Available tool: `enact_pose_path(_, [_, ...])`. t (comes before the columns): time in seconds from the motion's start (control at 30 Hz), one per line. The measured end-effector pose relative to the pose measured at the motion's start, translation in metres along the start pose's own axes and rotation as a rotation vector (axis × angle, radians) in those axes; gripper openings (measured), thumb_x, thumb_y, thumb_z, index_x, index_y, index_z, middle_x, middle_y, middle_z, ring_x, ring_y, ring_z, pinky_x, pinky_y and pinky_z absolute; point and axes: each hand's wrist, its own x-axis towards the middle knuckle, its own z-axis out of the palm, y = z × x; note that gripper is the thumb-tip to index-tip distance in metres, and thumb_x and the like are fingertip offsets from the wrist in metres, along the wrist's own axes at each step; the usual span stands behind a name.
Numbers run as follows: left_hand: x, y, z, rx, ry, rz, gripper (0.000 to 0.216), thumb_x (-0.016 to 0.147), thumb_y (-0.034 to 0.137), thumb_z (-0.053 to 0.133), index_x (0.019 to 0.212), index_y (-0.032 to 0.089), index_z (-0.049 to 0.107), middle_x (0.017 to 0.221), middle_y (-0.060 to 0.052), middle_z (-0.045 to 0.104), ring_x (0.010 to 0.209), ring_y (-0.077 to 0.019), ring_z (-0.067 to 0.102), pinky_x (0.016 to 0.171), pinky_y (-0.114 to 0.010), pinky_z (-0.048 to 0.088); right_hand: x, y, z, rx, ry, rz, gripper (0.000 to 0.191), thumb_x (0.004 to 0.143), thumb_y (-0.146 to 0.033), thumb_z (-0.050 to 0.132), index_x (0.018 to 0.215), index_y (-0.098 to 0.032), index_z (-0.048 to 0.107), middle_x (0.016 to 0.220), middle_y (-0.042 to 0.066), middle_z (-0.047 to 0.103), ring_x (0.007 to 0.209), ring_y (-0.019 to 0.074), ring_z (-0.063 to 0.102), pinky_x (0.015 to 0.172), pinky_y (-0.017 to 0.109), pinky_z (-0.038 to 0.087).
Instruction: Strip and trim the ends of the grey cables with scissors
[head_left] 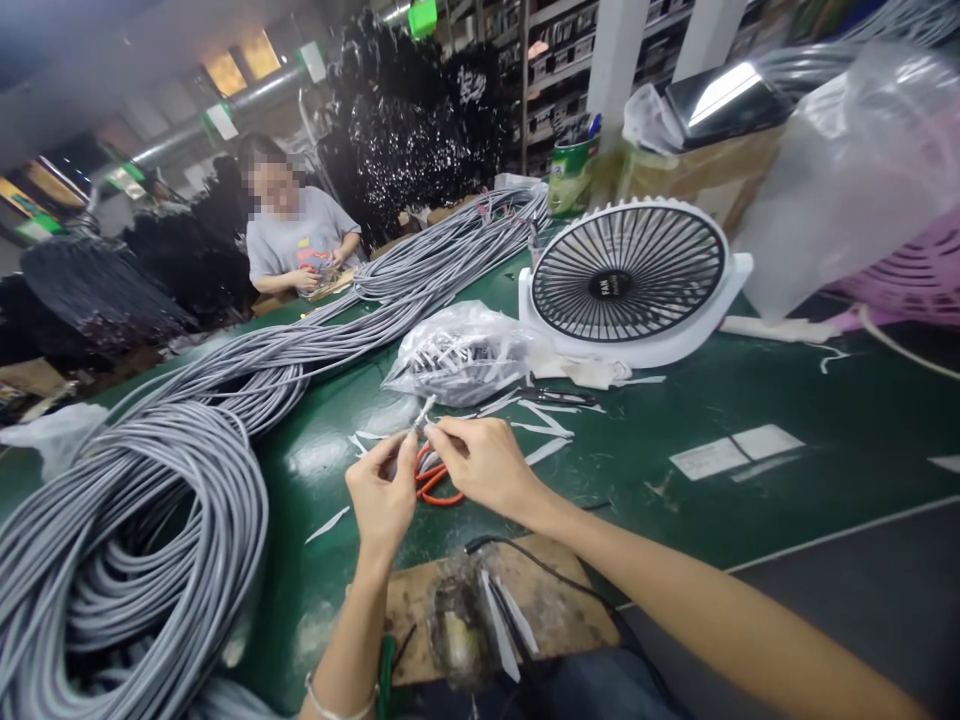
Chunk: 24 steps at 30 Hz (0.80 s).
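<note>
Outward between both grips [384, 495] [487, 462] juts a pale piece [427, 408].

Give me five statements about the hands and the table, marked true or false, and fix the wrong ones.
1. The left hand and right hand meet at a small pale piece. True.
2. The right hand grips the orange handles. False: the orange handles lie on the green table.
3. A white fan stands right of a filled clear bag. True.
4. Coiled grey cable lies at picture right. False: it lies at left.
5. Someone sits across the table in a black shirt. False: the shirt is grey.
</note>
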Motion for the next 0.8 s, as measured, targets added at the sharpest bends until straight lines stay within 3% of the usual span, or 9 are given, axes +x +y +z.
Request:
enact_pose_path(0.13, [-0.003,-0.002,-0.001,0.106,-0.028,0.110,0.020,0.073,0.031,0.060,0.074,0.016,0.073,0.058,-0.002,0.066,0.049,-0.0110,0.055,0.048,-0.021,0.042,0.002,0.006,0.003,0.124,-0.005,0.022,0.038,0.088,-0.027,0.041,0.054,-0.016,0.055,0.043,-0.003,0.049,0.039,0.0075,0.039,0.043,0.020,0.025])
enact_pose_path(0.23, [-0.002,-0.007,-0.001,0.178,-0.016,0.126,0.019,0.073,0.029,0.059,0.075,0.017,0.073,0.056,-0.001,0.064,0.047,-0.0107,0.053,0.048,-0.021,0.040,-0.005,0.002,0.007,0.071,0.098,-0.094,0.035,0.088,-0.025,0.041,0.059,-0.016,0.057,0.048,-0.001,0.054,0.041,0.0082,0.043,0.046,0.021,0.028])
enact_pose_path(0.4, [0.016,-0.019,-0.001,0.209,-0.072,-0.139,0.019,0.067,0.027,0.060,0.061,0.014,0.072,0.050,-0.002,0.063,0.047,-0.0140,0.053,0.048,-0.024,0.038,-0.030,-0.022,0.021,0.107,0.252,-0.778,0.039,0.089,-0.025,0.035,0.057,-0.019,0.056,0.045,-0.002,0.053,0.044,0.0097,0.047,0.048,0.025,0.028])
enact_pose_path(0.43, [0.018,-0.020,-0.002,0.191,-0.090,-0.177,0.022,0.068,0.029,0.058,0.060,0.013,0.071,0.045,-0.001,0.059,0.043,-0.0126,0.049,0.045,-0.023,0.034,-0.031,-0.023,0.022,0.106,0.229,-0.807,0.038,0.090,-0.024,0.035,0.058,-0.019,0.056,0.046,-0.003,0.053,0.044,0.0093,0.047,0.048,0.025,0.027])
enact_pose_path(0.47, [0.020,-0.021,-0.004,0.157,-0.095,-0.188,0.026,0.069,0.032,0.056,0.060,0.013,0.071,0.042,0.001,0.054,0.040,-0.0110,0.044,0.043,-0.022,0.031,-0.030,-0.022,0.021,0.085,0.232,-0.758,0.038,0.089,-0.023,0.036,0.058,-0.018,0.056,0.047,-0.002,0.056,0.045,0.0094,0.048,0.049,0.025,0.029])
enact_pose_path(0.57, [0.017,-0.016,-0.008,0.071,-0.077,-0.114,0.037,0.075,0.042,0.049,0.062,0.013,0.068,0.040,0.004,0.046,0.037,-0.0080,0.033,0.040,-0.022,0.025,-0.017,-0.009,0.013,-0.158,0.190,-0.387,0.031,0.088,-0.021,0.043,0.063,-0.016,0.061,0.056,0.001,0.063,0.052,0.0101,0.054,0.054,0.024,0.031])
enact_pose_path(0.63, [0.012,-0.011,-0.010,0.080,-0.075,-0.056,0.039,0.077,0.043,0.046,0.061,0.013,0.065,0.042,0.004,0.045,0.038,-0.0076,0.033,0.041,-0.021,0.025,-0.006,0.002,0.005,-0.269,0.189,-0.275,0.030,0.088,-0.023,0.045,0.064,-0.017,0.062,0.056,0.001,0.063,0.053,0.0104,0.055,0.054,0.024,0.029])
enact_pose_path(0.8, [0.005,-0.002,-0.008,0.121,-0.094,0.005,0.034,0.080,0.037,0.045,0.064,0.013,0.063,0.050,0.001,0.055,0.044,-0.0091,0.042,0.046,-0.020,0.032,0.002,0.008,-0.002,-0.349,0.164,-0.199,0.030,0.088,-0.027,0.046,0.065,-0.018,0.063,0.057,0.000,0.064,0.054,0.0102,0.053,0.055,0.024,0.026])
